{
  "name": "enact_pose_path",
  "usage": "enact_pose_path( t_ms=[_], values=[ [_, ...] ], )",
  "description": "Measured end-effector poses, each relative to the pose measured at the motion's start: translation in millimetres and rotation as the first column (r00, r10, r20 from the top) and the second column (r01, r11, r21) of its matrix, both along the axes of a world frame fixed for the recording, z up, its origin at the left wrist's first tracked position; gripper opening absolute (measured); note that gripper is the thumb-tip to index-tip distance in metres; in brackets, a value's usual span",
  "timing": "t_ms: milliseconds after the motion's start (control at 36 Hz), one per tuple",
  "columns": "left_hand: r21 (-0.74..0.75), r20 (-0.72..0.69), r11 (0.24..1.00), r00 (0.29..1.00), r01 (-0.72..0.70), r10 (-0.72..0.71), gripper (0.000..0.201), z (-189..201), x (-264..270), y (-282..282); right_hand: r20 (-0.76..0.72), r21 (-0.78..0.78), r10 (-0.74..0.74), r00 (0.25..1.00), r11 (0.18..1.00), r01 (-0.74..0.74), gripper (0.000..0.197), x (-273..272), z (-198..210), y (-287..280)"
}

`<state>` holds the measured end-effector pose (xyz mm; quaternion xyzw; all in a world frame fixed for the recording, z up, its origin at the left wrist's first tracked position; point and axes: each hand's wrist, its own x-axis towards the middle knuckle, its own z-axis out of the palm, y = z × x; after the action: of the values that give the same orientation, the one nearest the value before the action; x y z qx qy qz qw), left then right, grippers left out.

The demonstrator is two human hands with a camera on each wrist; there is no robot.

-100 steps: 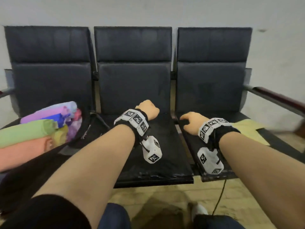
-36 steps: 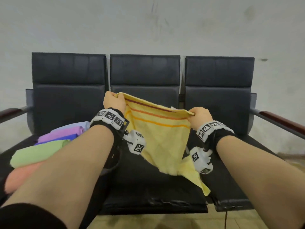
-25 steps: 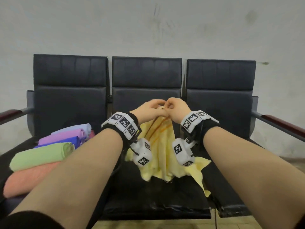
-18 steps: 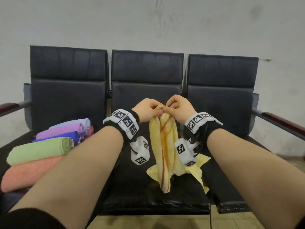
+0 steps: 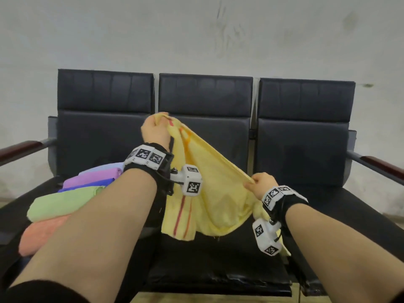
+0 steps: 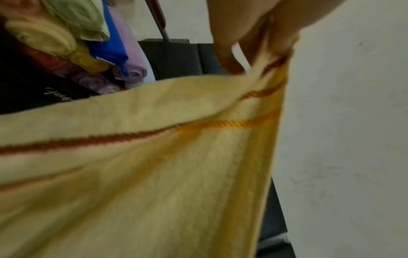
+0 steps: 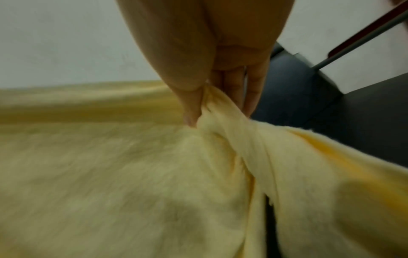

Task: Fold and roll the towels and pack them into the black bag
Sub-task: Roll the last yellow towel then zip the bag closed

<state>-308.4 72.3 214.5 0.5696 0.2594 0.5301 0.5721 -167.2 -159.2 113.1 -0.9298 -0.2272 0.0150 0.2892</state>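
A yellow towel (image 5: 215,200) with red and orange stripes hangs folded over the middle seat. My left hand (image 5: 155,130) grips its bunched corners high up, in front of the middle backrest. Lower and to the right, my right hand (image 5: 261,185) pinches the folded edge, so the top edge runs taut between the two hands. In the left wrist view the towel (image 6: 154,174) fills the frame under my curled fingers (image 6: 227,57). In the right wrist view thumb and fingers (image 7: 192,111) pinch the cloth (image 7: 132,174). Rolled towels (image 5: 63,204) in green, peach, purple and blue lie in the black bag (image 6: 28,90) on the left seat.
A row of three black padded seats (image 5: 303,132) stands against a pale wall. Metal armrests with dark wood tops (image 5: 380,165) stick out at both ends. The right seat (image 5: 349,206) is bare.
The hands, together at the towel's top half a second ago, have parted. The left hand rose with the corners. The right slid down and rightward along the edge, stretching it.
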Motion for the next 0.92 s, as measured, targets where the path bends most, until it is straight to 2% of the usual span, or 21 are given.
enact_pose_path(
  t_ms=[111,167,194,250,278,333,361,444,472,500,528,556,611,639,694,833,917],
  values=[
    [-0.008,-0.052,0.964,0.963,-0.264,0.263,0.031,4.5,-16.7,21.0,-0.070,0.023,-0.167,0.984,0.985,0.169,0.019,7.8,0.9,-17.5],
    [0.013,-0.121,0.953,0.946,-0.302,0.302,0.027,4.3,-19.4,21.9,-0.038,0.045,-0.192,0.981,0.980,0.194,0.017,9.1,11.0,-17.4],
    [0.059,-0.178,0.969,0.952,-0.241,0.248,0.021,4.1,-17.1,18.9,-0.021,0.079,-0.191,0.981,0.978,0.192,0.014,8.8,18.7,-15.1],
    [0.171,-0.332,0.985,0.941,-0.001,0.058,0.023,1.3,-8.9,2.2,0.001,0.180,-0.144,0.990,0.973,0.142,0.009,5.4,36.0,-5.2],
    [0.196,-0.384,0.971,0.922,0.140,-0.055,0.023,-0.6,-3.7,-10.0,0.017,0.223,-0.107,0.994,0.970,0.100,0.009,3.0,45.0,1.3],
    [0.238,-0.468,0.893,0.851,0.381,-0.238,0.007,-3.0,3.6,-38.3,0.056,0.263,-0.036,0.998,0.965,0.020,0.011,-3.7,61.8,14.8],
    [0.284,-0.548,0.836,0.794,0.470,-0.261,0.007,-4.3,7.5,-50.8,0.072,0.264,-0.010,0.997,0.964,-0.009,0.009,-7.1,68.7,21.1],
    [0.252,-0.794,0.663,0.542,0.705,-0.275,0.037,-13.7,18.7,-73.3,0.112,0.284,0.049,0.992,0.956,-0.080,0.008,-15.4,84.1,35.1],
    [0.257,-0.836,0.628,0.495,0.735,-0.238,0.038,-18.2,22.7,-74.9,0.122,0.303,0.070,0.990,0.947,-0.104,0.009,-17.6,88.2,37.7],
    [0.275,-0.856,0.610,0.478,0.743,-0.197,0.033,-22.4,25.8,-76.9,0.130,0.319,0.092,0.987,0.939,-0.130,0.010,-19.9,91.6,39.5],
    [0.309,-0.854,0.610,0.496,0.730,-0.161,0.024,-25.2,28.8,-76.1,0.144,0.327,0.112,0.983,0.932,-0.154,0.011,-21.4,94.5,40.5],
    [0.343,-0.831,0.626,0.536,0.700,-0.145,0.024,-26.2,30.1,-76.1,0.165,0.330,0.122,0.979,0.928,-0.171,0.012,-22.8,96.9,40.6],
    [0.392,-0.763,0.684,0.633,0.616,-0.133,0.040,-24.6,32.9,-74.8,0.206,0.335,0.100,0.974,0.928,-0.166,0.012,-23.8,99.9,38.8],
    [0.413,-0.717,0.714,0.685,0.565,-0.127,0.041,-22.2,34.0,-72.9,0.223,0.323,0.076,0.972,0.935,-0.147,0.010,-23.6,100.2,37.2],
    [0.414,-0.654,0.768,0.746,0.489,-0.123,0.038,-16.9,35.5,-68.6,0.247,0.255,0.034,0.969,0.962,-0.099,0.005,-21.7,97.5,33.5],
    [0.233,-0.437,0.907,0.871,0.352,-0.226,0.030,-4.8,35.0,-57.2,0.200,0.147,-0.032,0.979,0.989,0.002,0.018,-16.2,79.0,21.8],
    [0.130,-0.320,0.949,0.918,0.288,-0.235,0.024,0.4,30.4,-48.5,0.156,0.128,-0.077,0.985,0.990,0.057,0.021,-11.3,66.4,12.5]
  ],
)
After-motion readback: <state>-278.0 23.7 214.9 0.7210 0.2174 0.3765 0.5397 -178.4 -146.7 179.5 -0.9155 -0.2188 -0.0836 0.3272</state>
